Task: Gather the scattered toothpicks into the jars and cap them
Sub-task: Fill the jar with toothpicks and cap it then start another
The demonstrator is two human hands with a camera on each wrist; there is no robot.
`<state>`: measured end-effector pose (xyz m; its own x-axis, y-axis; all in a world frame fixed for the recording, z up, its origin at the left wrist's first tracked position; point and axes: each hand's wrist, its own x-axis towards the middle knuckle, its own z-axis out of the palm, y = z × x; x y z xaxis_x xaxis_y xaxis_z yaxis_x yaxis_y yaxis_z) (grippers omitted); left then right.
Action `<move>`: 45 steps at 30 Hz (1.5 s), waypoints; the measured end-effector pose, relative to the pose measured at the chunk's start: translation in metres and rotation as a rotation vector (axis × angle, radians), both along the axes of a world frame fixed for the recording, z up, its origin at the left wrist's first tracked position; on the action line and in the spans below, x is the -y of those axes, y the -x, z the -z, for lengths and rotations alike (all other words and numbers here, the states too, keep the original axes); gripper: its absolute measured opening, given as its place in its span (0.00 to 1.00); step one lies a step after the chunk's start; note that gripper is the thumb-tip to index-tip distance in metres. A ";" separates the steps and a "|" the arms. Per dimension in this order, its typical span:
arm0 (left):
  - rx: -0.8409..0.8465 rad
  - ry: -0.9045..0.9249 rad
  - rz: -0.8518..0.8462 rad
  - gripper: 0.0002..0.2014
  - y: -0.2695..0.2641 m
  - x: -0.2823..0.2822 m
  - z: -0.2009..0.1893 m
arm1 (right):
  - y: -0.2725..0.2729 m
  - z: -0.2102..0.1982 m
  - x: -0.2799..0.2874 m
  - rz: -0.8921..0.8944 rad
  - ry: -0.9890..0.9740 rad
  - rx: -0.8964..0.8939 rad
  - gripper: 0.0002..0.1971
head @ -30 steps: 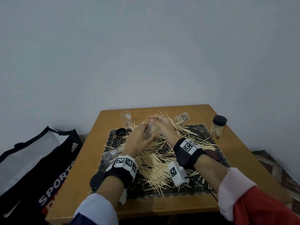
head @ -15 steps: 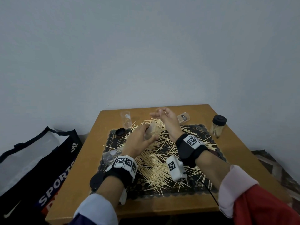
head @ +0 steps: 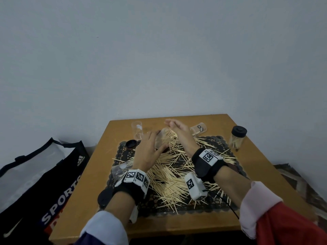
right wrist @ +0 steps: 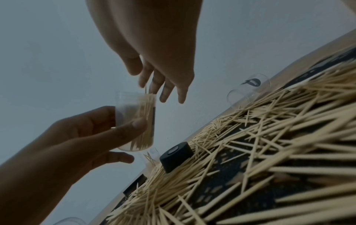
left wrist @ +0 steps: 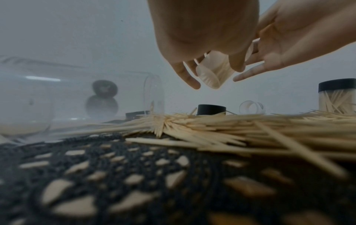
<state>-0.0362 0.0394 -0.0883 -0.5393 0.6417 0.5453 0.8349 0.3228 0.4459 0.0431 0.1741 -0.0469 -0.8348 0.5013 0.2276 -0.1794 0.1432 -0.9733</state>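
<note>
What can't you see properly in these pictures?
- Held jar: in the head view the left hand covers most of it, so how full it is stays unclear there.
- Right hand: blurred in the head view; the right wrist view does not settle whether it still pinches a toothpick.
- Toppled jar: blurred in the left wrist view, contents unclear.
- Capped jar: cut off by the left wrist view's right edge.

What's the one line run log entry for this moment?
phase: filling | left hand: holds clear jar | right hand: open, above jar mouth | toothpicks: most on mat | capped jar: upright
</note>
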 end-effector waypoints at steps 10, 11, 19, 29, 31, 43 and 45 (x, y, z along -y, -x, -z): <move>-0.065 -0.020 0.014 0.29 0.001 0.000 0.001 | -0.004 0.007 0.004 -0.112 -0.031 0.166 0.19; -0.074 -0.008 -0.001 0.29 0.002 0.000 0.002 | -0.005 0.005 0.003 -0.109 -0.037 0.174 0.19; -0.061 0.044 -0.040 0.37 0.008 -0.001 0.008 | -0.008 -0.002 -0.017 -0.086 -0.084 0.287 0.21; -0.060 0.097 -0.014 0.37 0.008 0.000 0.010 | -0.014 -0.001 -0.027 -0.169 -0.147 0.388 0.24; -0.059 0.099 -0.007 0.38 0.008 0.000 0.011 | -0.013 -0.001 -0.028 -0.158 -0.138 0.374 0.25; -0.037 0.096 -0.034 0.29 0.006 -0.002 0.008 | -0.009 0.005 -0.053 0.000 -0.318 0.451 0.17; -0.026 0.112 -0.034 0.29 0.006 -0.002 0.007 | -0.008 0.012 -0.062 0.029 -0.535 0.633 0.21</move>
